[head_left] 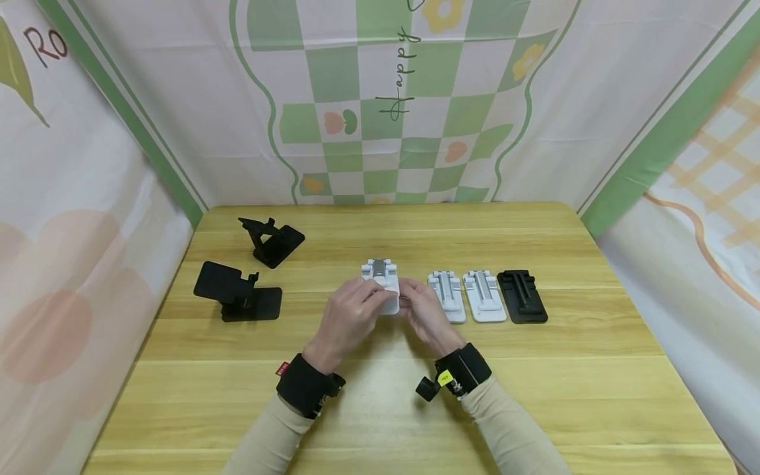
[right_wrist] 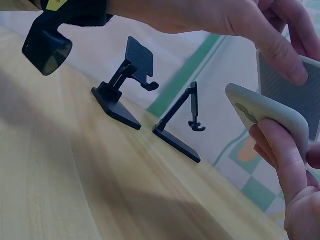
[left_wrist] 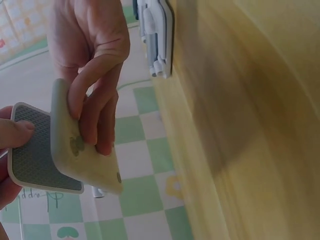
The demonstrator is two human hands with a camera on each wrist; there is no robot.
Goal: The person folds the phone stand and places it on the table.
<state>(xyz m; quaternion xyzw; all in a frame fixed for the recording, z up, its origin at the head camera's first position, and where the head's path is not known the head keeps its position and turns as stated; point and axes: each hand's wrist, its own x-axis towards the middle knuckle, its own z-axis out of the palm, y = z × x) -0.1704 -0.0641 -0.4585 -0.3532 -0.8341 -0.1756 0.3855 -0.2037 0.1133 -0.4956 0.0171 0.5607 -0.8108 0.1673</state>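
A white folding phone stand (head_left: pixel 388 280) with a grey pad is held up over the middle of the table, its padded plate swung partly away from its base. My left hand (head_left: pixel 351 315) pinches the plate, the thumb lying on the grey textured pad (left_wrist: pixel 37 150). With curled fingers my right hand (head_left: pixel 426 313) grips the white base (right_wrist: pixel 270 107), fingers on its underside, as the left wrist view also shows. Just right of that hand lie a white folded stand (head_left: pixel 448 297), another white folded stand (head_left: pixel 485 297) and a black folded stand (head_left: pixel 523 297).
Two unfolded black phone stands stand at the table's left: a nearer one (head_left: pixel 252 303) and a farther one (head_left: pixel 279 245). The wooden table (head_left: pixel 380 422) ends at a printed cloth (head_left: pixel 380 152) behind, with more cloth on both sides.
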